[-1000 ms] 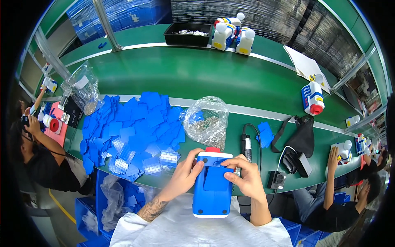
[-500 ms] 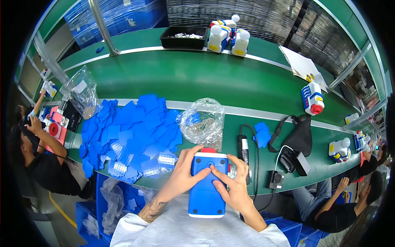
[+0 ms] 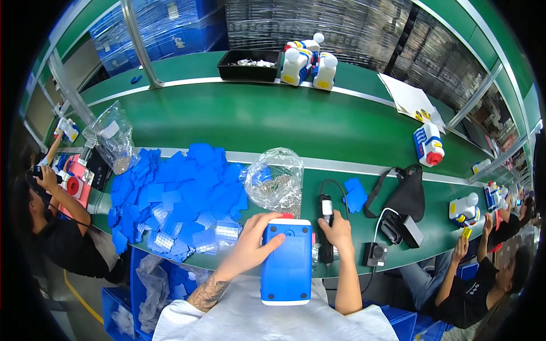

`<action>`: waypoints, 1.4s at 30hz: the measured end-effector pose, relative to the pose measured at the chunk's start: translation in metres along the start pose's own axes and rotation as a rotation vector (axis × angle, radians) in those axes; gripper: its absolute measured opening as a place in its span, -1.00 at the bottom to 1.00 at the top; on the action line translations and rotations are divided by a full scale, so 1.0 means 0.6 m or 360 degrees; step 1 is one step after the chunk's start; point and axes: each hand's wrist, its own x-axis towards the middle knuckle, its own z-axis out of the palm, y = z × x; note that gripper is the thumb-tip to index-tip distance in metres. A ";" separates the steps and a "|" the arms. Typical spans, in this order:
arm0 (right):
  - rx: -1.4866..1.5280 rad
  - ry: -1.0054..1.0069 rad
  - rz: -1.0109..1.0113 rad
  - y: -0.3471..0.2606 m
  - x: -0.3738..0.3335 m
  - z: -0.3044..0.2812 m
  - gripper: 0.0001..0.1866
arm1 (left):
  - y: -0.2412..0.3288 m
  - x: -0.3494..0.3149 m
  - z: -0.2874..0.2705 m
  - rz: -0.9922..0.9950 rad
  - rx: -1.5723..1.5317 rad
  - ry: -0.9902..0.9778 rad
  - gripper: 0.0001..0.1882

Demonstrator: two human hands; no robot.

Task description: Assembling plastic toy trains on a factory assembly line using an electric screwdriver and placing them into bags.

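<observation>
My left hand (image 3: 248,248) holds a blue, white-rimmed toy-like casing (image 3: 287,270) by its left side, thumb on the blue face. The casing is held up in front of my white shirt, with dark round feet at its corners, a round recess near the top and a red part peeking out above. To its right, my right hand (image 3: 340,234) is closed round a black corded electric screwdriver (image 3: 326,206), which stays near the bench top with its tip toward me. Beyond the casing lies a clear plastic bag (image 3: 278,184) of small metal screws.
A heap of blue sheets (image 3: 187,182) covers the bench on the left. On the right lie a black pouch (image 3: 406,196) and a small dark box (image 3: 375,254) with a cable. White-and-blue toys (image 3: 325,73) and a black tray (image 3: 233,70) stand on the far shelf. People work on both sides.
My right hand has left the casing and moved right onto the electric screwdriver, which has shifted slightly left. My left hand still holds the casing. The view has tilted a little.
</observation>
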 end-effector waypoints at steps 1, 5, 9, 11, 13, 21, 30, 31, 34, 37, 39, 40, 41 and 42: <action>0.0419 -0.0028 -0.0046 0.027 0.003 -0.004 -0.49 | 0.001 0.002 0.000 0.0006 0.0009 0.0013 -0.54; 0.2291 0.0067 0.0110 0.056 -0.016 -0.039 -0.67 | 0.000 0.004 0.002 0.0004 0.0040 -0.0037 -0.54; 0.3247 0.0160 0.0049 -0.006 -0.025 -0.118 -0.64 | -0.006 -0.002 -0.002 -0.0062 -0.0043 -0.0012 -0.55; 0.3368 0.0271 -0.0025 -0.045 -0.029 -0.135 -0.63 | -0.007 0.002 -0.002 -0.0121 -0.0074 0.0004 -0.56; 0.3778 0.0233 -0.0353 -0.066 -0.029 -0.139 -0.61 | -0.007 0.007 -0.004 -0.0148 -0.0130 -0.0078 -0.58; 0.3986 0.0404 -0.0577 -0.210 -0.005 -0.096 -0.61 | 0.002 0.021 -0.015 0.0080 0.0122 -0.0092 -0.54; 0.3664 0.0882 -0.0724 -0.227 -0.022 -0.115 -0.59 | 0.013 0.040 -0.004 -0.0034 0.0258 -0.0171 -0.56; 0.3649 0.0899 -0.0731 -0.230 -0.023 -0.116 -0.59 | 0.013 0.042 -0.005 -0.0058 0.0270 -0.0186 -0.55; 0.3619 0.0920 -0.0731 -0.231 -0.022 -0.116 -0.59 | 0.013 0.048 -0.002 0.0023 0.0309 -0.0155 -0.58; 0.3622 0.0919 -0.0720 -0.221 -0.018 -0.113 -0.59 | -0.031 0.068 -0.017 0.0225 -0.0100 -0.0374 -0.67; 0.3638 0.0948 -0.0705 -0.219 -0.021 -0.118 -0.57 | -0.079 0.095 -0.027 0.0059 -0.0272 -0.0239 -0.73; 0.3647 0.0945 -0.0711 -0.220 -0.023 -0.121 -0.57 | -0.100 0.111 -0.031 -0.0107 -0.0453 -0.0110 -0.78; 0.3649 0.0956 -0.0743 -0.217 -0.022 -0.123 -0.56 | -0.112 0.130 -0.030 -0.0102 -0.0449 -0.0113 -0.78; 0.3650 0.0969 -0.0776 -0.215 -0.021 -0.124 -0.55 | -0.120 0.152 -0.025 -0.0088 -0.0081 -0.0048 -0.80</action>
